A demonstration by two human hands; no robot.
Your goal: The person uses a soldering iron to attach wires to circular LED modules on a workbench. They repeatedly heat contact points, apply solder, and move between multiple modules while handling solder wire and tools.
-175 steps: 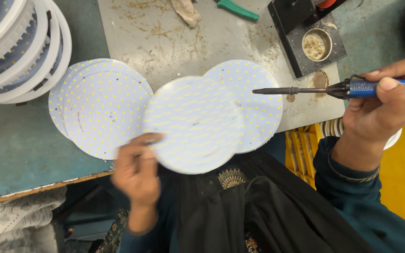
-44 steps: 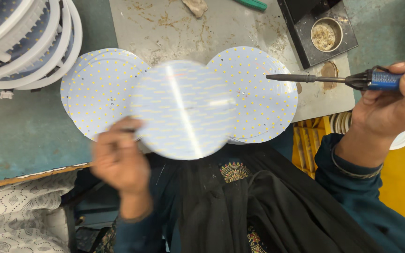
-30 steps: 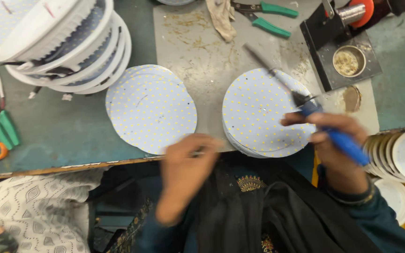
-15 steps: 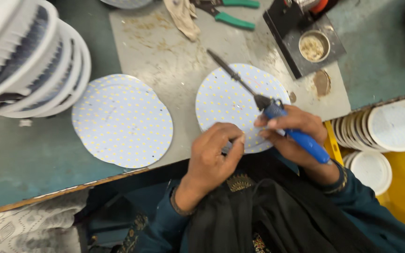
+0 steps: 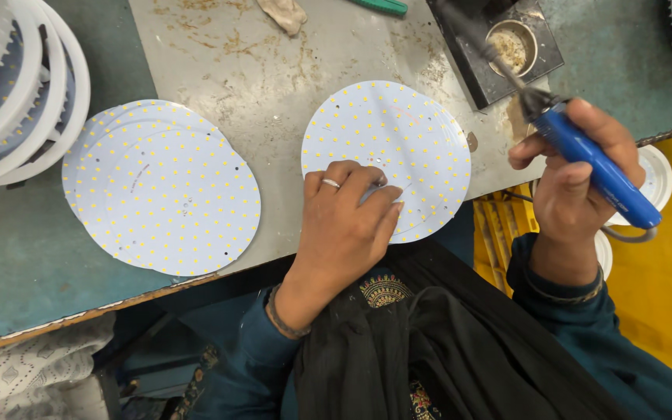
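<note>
Half a second before, the right hand [image 5: 577, 183] had held the blue soldering iron [image 5: 585, 159] low, with its tip over the round white LED board [image 5: 398, 144] in the middle of the frame; now the iron had swung away toward the upper right, and its dark tip reached to the small metal cup [image 5: 512, 45] on the black stand [image 5: 499, 58]. The fingers of this hand were closed firmly around the blue handle. The left hand [image 5: 348, 225] had stayed on the same board, at its lower left part, palm down with the fingers curled and pressing on the surface; I could not tell if it pinched something small under the fingertips. The board itself lay flat on the stained grey mat [image 5: 274, 70], its lower edge going a little over the table edge. From this I judged that the soldering on this board was interrupted for a moment while the tip was cleaned or loaded. A second stack of boards [image 5: 161, 187] lay well apart at the left, untouched.
</note>
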